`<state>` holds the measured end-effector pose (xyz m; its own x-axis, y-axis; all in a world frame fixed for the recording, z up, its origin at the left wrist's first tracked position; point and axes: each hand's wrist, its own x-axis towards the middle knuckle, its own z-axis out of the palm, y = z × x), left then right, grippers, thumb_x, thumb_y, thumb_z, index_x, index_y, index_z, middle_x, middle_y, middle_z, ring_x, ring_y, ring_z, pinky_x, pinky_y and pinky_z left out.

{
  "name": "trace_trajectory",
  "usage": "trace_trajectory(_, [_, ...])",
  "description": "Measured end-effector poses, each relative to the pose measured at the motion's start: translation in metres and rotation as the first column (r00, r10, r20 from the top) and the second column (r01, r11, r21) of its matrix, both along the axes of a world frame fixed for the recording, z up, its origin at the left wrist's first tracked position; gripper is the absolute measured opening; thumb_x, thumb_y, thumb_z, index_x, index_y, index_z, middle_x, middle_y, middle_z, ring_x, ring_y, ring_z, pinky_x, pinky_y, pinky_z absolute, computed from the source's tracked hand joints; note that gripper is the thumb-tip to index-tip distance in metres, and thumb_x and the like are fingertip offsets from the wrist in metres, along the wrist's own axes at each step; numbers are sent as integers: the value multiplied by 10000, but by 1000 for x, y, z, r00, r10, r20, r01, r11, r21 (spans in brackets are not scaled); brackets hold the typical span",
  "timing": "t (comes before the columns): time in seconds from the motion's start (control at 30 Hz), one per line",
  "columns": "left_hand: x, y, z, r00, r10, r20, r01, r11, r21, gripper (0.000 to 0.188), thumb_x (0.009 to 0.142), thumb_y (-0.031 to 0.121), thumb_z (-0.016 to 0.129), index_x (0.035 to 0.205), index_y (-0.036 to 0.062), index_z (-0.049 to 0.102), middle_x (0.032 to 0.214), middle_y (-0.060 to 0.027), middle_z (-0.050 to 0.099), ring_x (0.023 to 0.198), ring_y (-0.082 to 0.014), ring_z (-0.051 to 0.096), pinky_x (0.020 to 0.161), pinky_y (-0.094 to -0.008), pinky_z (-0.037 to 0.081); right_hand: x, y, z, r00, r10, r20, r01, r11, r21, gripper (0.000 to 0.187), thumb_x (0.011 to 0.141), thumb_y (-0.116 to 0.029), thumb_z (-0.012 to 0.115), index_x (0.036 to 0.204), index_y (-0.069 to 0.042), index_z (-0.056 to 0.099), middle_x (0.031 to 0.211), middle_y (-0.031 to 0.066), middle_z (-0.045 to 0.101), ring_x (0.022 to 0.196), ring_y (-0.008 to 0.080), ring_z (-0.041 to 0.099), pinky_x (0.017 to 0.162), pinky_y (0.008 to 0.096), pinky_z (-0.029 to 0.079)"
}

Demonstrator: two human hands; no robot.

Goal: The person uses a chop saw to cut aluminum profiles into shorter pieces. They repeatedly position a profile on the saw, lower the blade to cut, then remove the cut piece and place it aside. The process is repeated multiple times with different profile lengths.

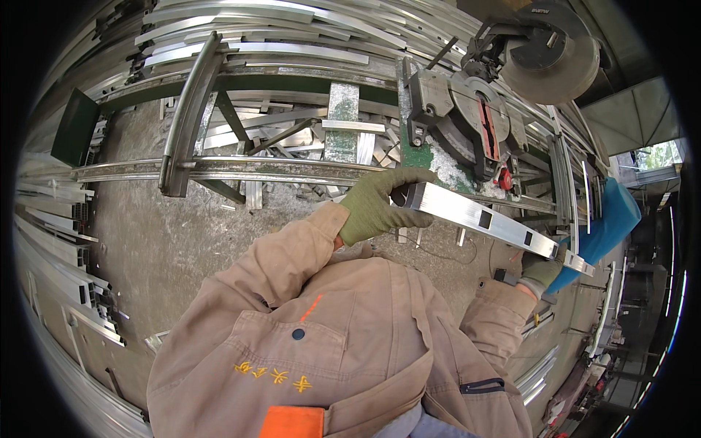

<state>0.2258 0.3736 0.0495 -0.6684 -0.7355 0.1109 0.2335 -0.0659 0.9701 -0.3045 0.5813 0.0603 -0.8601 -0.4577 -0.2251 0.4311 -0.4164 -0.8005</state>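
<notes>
We grip the slotted aluminium box profile (507,228) at one end with the gloved left hand (376,208), while the gloved right hand (542,271) is closed around it near the other. Its long axis runs rightward between them, slanting back toward our body; the left hand is nearer the mitre saw (454,120) beyond.

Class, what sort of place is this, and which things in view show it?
Probably a metal-cutting workshop: a circular saw is mounted at a green-framed bench, long silvery bars are piled beyond it, and shorter metal pieces lie beneath.
</notes>
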Motion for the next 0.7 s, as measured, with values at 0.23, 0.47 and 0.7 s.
trace_trajectory(0.23, [3, 10, 13, 989, -52, -141, 76, 983, 169, 780, 874, 78, 1060, 1584, 136, 744, 1379, 0, 796, 1261, -146, 755, 1095, -341, 656, 3, -2, -52, 998, 45, -37, -43, 997, 62, 546, 1108, -576, 770, 1297, -63, 760, 1230, 145, 810, 1130, 347, 788, 1065, 550, 647])
trace_trajectory(0.47, [6, 16, 29, 896, -259, -361, 384, 861, 333, 606, 1065, 285, 929, 1607, 97, 733, 1213, -55, 839, 1053, -145, 807, 847, -307, 632, 17, -3, -89, 988, 136, 71, -140, 989, 52, 585, 1094, -626, 760, 1350, -99, 751, 1284, 146, 812, 1195, 375, 773, 1110, 581, 626])
trace_trajectory(0.7, [3, 15, 20, 889, -198, -412, 355, 868, 348, 732, 1024, 481, 945, 1595, 75, 737, 1177, -56, 832, 979, -158, 796, 796, -302, 590, 27, -7, -93, 993, 101, 65, -107, 991, 82, 621, 1082, -628, 769, 1355, -70, 751, 1289, 166, 802, 1211, 377, 761, 1111, 580, 617])
